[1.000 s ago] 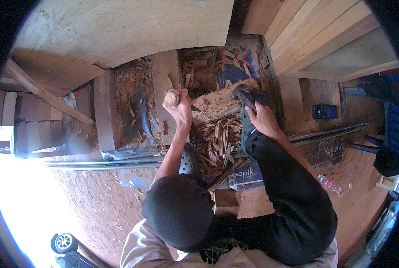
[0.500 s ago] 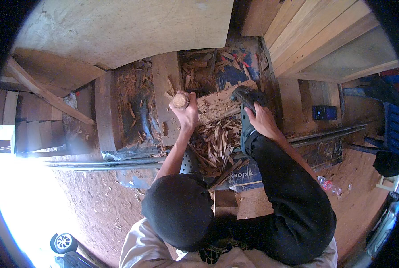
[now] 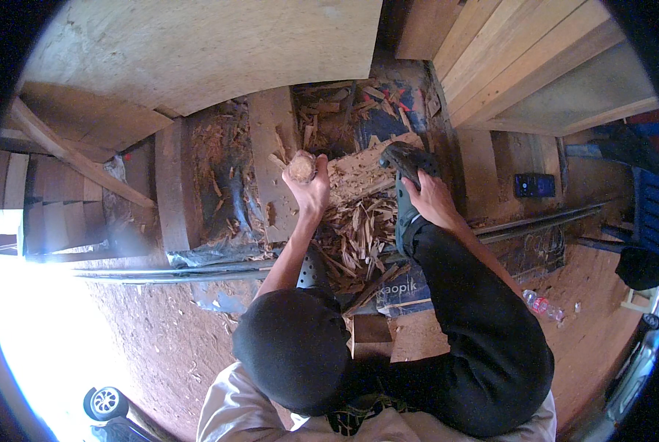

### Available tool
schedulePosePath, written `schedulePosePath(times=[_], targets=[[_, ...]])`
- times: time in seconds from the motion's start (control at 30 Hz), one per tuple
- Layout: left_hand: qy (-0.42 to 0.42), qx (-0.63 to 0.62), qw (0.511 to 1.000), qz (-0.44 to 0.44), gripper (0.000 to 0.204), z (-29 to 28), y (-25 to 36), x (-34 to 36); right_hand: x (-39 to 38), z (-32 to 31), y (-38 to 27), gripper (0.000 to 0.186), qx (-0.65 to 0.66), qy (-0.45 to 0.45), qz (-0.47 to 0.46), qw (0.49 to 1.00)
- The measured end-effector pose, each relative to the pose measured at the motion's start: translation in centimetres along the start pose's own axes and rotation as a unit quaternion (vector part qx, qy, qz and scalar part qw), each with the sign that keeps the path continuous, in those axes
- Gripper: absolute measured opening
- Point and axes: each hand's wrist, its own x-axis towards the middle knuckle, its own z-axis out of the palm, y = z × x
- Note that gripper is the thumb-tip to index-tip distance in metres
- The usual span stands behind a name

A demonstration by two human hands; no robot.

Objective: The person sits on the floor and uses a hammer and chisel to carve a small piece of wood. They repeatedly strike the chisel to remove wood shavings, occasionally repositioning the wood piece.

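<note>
Shifted slightly rightward from a second ago, the left hand (image 3: 311,193) in the head view grips a round-ended wooden piece (image 3: 302,166), left of a chip-strewn timber (image 3: 371,157). The right hand (image 3: 434,197) curls by a perforated clog (image 3: 403,212); whether it holds anything, I cannot tell.

White glare at eight o'clock bleaches the ground (image 3: 167,331); shade deepens toward twelve; the pale board (image 3: 211,44) curves with lens distortion.
</note>
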Motion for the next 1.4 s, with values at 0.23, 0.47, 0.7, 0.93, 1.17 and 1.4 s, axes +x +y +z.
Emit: schedulePosePath(times=[0.23, 0.47, 0.7, 0.93, 1.17, 1.4], targets=[[-0.038, 0.069, 0.994, 0.075, 0.022, -0.5, 0.4, -0.1, 0.0, -0.3, -0.1, 0.049, 0.009, -0.011, -0.002, 1.0], [-0.13, 0.087, 0.974, 0.165, 0.013, -0.4, -1.3, -1.7, 0.0, 0.1, 0.4, 0.049, 0.007, -0.013, 0.001, 1.0], [-0.259, -0.049, 0.959, 0.102, 0.023, -0.2, -2.8, -2.8, 0.9, 0.7, 1.5, 0.05, 0.105, 0.051, -0.091, 0.989], [-0.257, 0.08, 0.938, 0.219, 0.028, 0.3, -1.1, -3.1, -1.0, -3.8, 0.9, 0.047, 0.331, -0.094, 0.153, 0.926], [-0.183, 0.097, 0.963, 0.172, 0.023, 1.6, -1.3, -3.1, -5.0, -11.2, -0.8, 0.04, 0.364, 0.142, -0.166, 0.905], [-0.157, 0.061, 0.971, 0.171, 0.019, 1.6, -1.3, -2.6, -4.7, -11.3, -3.5, 0.028, 0.17, 0.091, -0.307, 0.932]])
